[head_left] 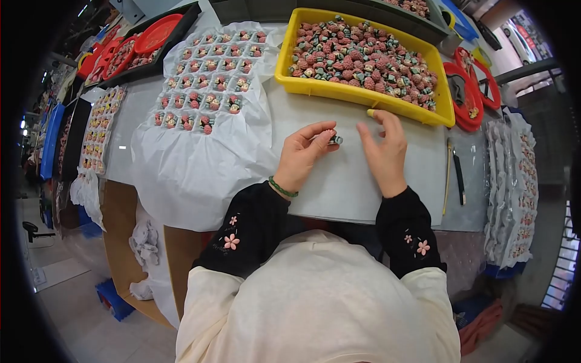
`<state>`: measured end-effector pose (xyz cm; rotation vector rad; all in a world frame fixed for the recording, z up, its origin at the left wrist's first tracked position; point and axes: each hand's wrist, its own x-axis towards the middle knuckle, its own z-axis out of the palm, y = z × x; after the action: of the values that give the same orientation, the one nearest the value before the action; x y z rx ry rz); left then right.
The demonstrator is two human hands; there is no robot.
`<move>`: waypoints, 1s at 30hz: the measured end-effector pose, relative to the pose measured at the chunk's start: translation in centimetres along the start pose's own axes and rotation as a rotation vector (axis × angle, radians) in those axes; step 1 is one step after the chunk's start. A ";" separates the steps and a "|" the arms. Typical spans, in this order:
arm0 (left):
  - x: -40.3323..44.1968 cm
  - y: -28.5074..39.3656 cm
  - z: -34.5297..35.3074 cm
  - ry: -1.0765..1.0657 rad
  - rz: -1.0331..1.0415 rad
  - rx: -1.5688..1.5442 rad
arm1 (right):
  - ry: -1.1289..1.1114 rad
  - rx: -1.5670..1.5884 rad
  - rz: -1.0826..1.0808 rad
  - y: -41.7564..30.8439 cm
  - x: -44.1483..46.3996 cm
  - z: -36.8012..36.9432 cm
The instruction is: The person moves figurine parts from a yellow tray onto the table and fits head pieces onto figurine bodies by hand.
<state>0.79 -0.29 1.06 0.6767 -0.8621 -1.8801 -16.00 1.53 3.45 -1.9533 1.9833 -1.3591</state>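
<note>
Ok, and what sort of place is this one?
Probably a workshop or factory packing area: a yellow bin is heaped with small pink-and-green pieces, a white sheet has more laid out in rows, and several red dishes sit nearby.

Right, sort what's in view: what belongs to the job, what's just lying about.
In use:
- left hand, holding a small figure
- right hand, apart from it
- yellow bin of figures
- white sheet bearing figures in rows

Probably just lying about:
- thin stick
- dark tool
- red dish
</note>
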 end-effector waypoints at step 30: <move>-0.2 -0.2 -0.1 -0.073 0.138 0.172 | -0.169 1.067 0.357 -1.4 -3.2 1.7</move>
<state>0.88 -0.12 0.87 0.6384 -1.0989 -1.7292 -13.20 3.55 1.55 -1.0991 1.0382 -1.5705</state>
